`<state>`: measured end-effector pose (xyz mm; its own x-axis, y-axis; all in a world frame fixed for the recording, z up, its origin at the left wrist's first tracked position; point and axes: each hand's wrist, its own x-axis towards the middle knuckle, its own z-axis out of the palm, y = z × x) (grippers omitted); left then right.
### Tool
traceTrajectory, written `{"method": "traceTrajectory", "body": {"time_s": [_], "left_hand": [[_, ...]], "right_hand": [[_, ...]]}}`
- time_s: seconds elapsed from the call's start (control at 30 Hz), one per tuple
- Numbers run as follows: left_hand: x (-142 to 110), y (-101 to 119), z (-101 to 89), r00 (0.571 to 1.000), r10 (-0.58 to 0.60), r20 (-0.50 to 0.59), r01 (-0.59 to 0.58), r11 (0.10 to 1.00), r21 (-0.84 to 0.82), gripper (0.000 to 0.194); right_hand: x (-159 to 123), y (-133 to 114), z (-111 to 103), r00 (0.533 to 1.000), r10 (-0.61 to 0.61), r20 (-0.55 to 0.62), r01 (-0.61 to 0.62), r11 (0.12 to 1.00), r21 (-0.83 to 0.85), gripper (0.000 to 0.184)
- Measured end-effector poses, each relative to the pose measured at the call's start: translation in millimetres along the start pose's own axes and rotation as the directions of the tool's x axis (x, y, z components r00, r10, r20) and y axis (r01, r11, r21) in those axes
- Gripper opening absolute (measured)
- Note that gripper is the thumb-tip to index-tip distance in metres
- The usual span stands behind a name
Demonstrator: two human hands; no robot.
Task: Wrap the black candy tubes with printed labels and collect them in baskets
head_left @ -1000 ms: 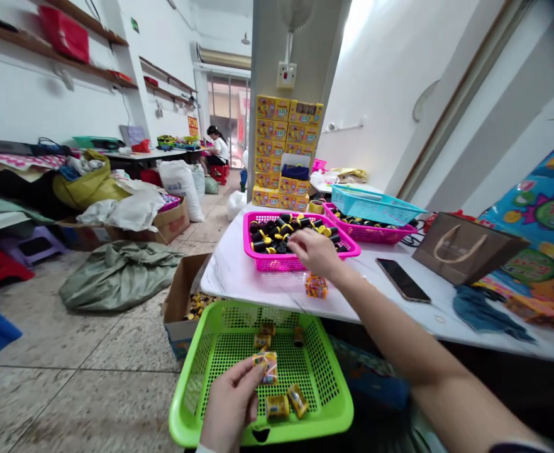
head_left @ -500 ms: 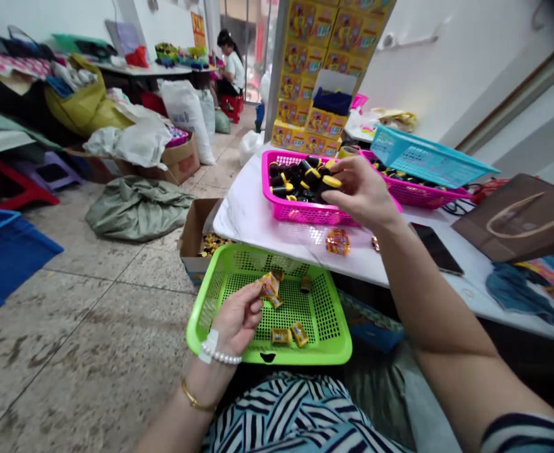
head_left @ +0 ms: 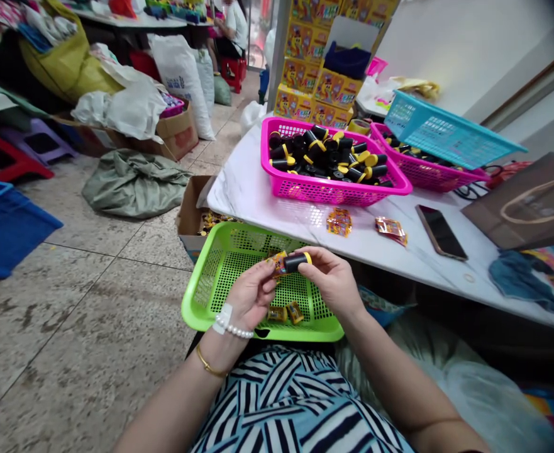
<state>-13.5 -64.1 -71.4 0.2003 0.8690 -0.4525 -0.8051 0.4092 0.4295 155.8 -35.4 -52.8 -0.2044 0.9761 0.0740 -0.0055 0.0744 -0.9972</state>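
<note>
The left hand (head_left: 252,293) pinches a printed wrapper (head_left: 279,264); the right hand (head_left: 337,284) grips a yellow-capped black canister (head_left: 295,262) against it, above the green basket (head_left: 192,306). Earlier, the right hand was at the pink basket (head_left: 333,192) on the desk (head_left: 239,182). Fingers partly cover the wrapper; whether the canister has entered is unclear.

White bead bracelet (head_left: 239,331), gold bangle (head_left: 208,364), striped garment (head_left: 290,406)
</note>
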Motion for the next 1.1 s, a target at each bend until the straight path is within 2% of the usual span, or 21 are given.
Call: {"method": "traceTrajectory", "body": {"time_s": [0.13, 0.37, 0.57, 0.87, 0.93, 1.03, 1.1], "left_hand": [[1.7, -0.1, 0.8, 1.0, -0.014, -0.019, 0.013, 0.999, -0.033, 0.021], [-0.1, -0.4, 1.5, 1.0, 0.007, 0.004, -0.007, 1.0, 0.015, 0.026], [-2.6, -2.1, 3.1, 1.0, 0.01, 0.024, -0.009, 1.0, -0.014, 0.03], [0.8, -4.1, -0.6, 1.0, -0.026, 0.005, 0.027, 0.993, -0.115, 0.019], [-0.2, -5.1, -0.1, 1.0, 0.02, -0.008, -0.021, 0.997, -0.073, 0.021], [-4.5, -5.0, 0.4, 0.985, 0.167, -0.034, -0.164, 0.984, 0.071, 0.026], [-7.8, -2.9, -0.7, 0.978, 0.205, -0.026, -0.2, 0.97, 0.136, 0.027]], "right_hand": [[-1.2, -5.7, 0.8, 0.999, -0.002, -0.054, 0.0, 0.999, -0.034, 0.032], [-7.1, -13.7, 9.6, 0.999, -0.023, 0.039, 0.024, 0.999, -0.032, 0.028], [-7.0, -11.1, 15.4, 0.999, -0.024, -0.039, 0.024, 1.0, 0.011, 0.028], [-11.6, -5.3, 13.7, 0.999, -0.053, 0.003, 0.053, 0.987, -0.151, 0.028], [-12.9, -4.0, 14.0, 0.997, -0.075, 0.018, 0.078, 0.978, -0.195, 0.027], [-14.3, -1.2, 14.6, 0.992, -0.121, 0.024, 0.123, 0.955, -0.272, 0.026], [-15.3, 0.5, 14.1, 0.985, -0.172, 0.0, 0.161, 0.926, -0.342, 0.025]]}}
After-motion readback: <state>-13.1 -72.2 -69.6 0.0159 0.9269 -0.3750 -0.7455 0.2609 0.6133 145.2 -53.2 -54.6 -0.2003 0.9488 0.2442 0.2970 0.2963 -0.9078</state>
